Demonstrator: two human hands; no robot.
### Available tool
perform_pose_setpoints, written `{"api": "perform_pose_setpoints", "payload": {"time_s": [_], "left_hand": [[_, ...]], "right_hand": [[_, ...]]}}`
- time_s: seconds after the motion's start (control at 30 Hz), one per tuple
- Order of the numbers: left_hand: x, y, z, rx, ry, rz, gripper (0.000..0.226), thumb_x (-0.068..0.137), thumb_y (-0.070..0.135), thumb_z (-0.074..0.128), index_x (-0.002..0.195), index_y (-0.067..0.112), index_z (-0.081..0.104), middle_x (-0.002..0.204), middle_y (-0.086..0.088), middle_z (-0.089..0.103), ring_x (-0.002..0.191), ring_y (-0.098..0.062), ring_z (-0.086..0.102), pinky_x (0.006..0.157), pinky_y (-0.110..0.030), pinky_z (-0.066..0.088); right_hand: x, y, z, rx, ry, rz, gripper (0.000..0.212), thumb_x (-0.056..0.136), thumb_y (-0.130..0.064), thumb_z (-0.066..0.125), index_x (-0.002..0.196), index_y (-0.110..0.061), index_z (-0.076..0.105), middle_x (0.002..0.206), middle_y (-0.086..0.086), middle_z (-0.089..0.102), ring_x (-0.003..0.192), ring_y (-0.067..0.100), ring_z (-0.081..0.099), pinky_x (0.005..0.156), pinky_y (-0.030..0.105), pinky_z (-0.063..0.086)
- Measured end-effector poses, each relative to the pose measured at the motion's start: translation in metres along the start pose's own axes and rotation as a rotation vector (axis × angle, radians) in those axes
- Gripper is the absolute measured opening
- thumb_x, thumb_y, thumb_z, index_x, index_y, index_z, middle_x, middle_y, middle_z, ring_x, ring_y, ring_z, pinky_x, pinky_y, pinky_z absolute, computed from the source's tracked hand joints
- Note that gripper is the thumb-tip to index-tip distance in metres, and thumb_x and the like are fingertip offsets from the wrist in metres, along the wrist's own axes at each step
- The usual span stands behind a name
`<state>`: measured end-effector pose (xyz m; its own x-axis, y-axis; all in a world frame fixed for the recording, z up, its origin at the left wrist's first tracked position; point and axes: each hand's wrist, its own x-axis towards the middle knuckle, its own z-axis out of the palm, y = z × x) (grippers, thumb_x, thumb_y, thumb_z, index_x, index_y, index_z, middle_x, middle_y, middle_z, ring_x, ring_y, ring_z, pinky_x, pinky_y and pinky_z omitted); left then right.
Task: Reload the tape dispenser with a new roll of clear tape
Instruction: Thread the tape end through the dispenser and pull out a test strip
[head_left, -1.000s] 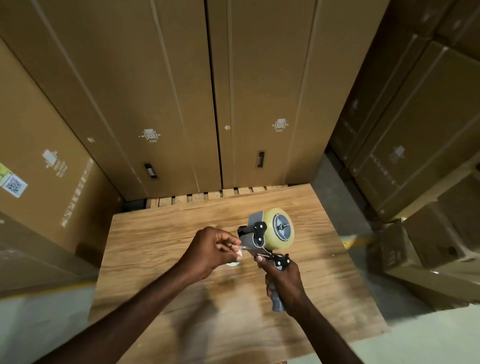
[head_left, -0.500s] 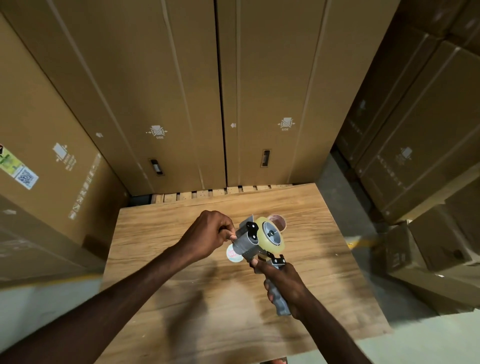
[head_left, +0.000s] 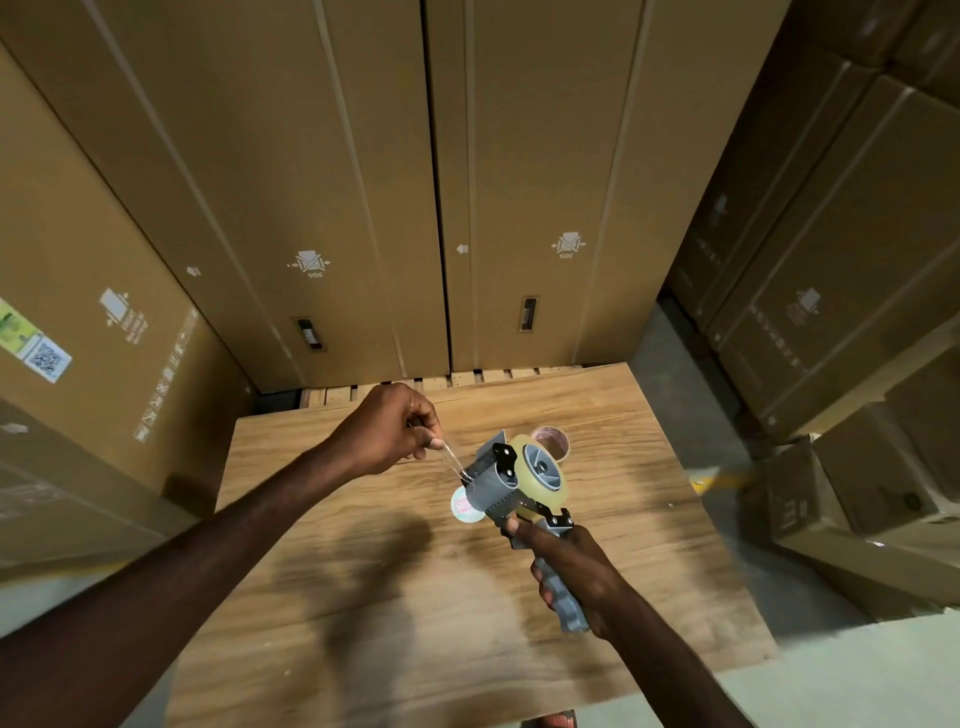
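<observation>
My right hand grips the handle of a grey tape dispenser, held above the wooden table. A roll of clear tape sits on the dispenser's hub. My left hand pinches the free end of the tape strip, which stretches from the dispenser's front up and to the left. A brownish, nearly used-up tape core lies on the table just behind the dispenser. A small round white disc lies on the table under the dispenser's front.
Tall cardboard boxes stand close behind the table, with more stacked boxes on the right and left. A wooden pallet edge shows behind the table. Grey floor lies to the right and front.
The dispenser has tilted and moved lower toward the table. My left hand has pulled the tape end out, up and to the left, so a strip now spans between hand and dispenser.
</observation>
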<state>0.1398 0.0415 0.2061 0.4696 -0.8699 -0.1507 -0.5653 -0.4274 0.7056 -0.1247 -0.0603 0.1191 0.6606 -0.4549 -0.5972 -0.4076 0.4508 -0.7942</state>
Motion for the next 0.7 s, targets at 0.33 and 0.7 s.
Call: {"api": "perform_pose_setpoints", "payload": {"time_s": [0.33, 0.7], "left_hand": [[-0.002, -0.018, -0.009, -0.073, -0.026, -0.11, 0.006, 0.091, 0.013, 0.072, 0.089, 0.008, 0.069, 0.073, -0.015, 0.074, 0.054, -0.026, 0.073, 0.051, -0.038, 0.058], [-0.001, -0.045, -0.012, -0.633, -0.411, -0.428, 0.027, 0.087, -0.004, 0.071, 0.113, -0.011, 0.069, 0.108, -0.032, 0.072, 0.102, -0.04, 0.073, 0.081, -0.034, 0.064]], "right_hand": [[-0.005, 0.013, -0.006, -0.047, 0.028, -0.004, 0.038, 0.087, -0.038, 0.085, 0.098, -0.003, 0.075, 0.056, 0.001, 0.051, 0.044, 0.012, 0.045, 0.044, 0.025, 0.04], [0.003, 0.024, -0.02, -0.053, 0.084, -0.034, 0.054, 0.066, -0.046, 0.094, 0.096, -0.004, 0.078, 0.058, 0.015, 0.051, 0.04, 0.022, 0.045, 0.043, 0.025, 0.042]]}}
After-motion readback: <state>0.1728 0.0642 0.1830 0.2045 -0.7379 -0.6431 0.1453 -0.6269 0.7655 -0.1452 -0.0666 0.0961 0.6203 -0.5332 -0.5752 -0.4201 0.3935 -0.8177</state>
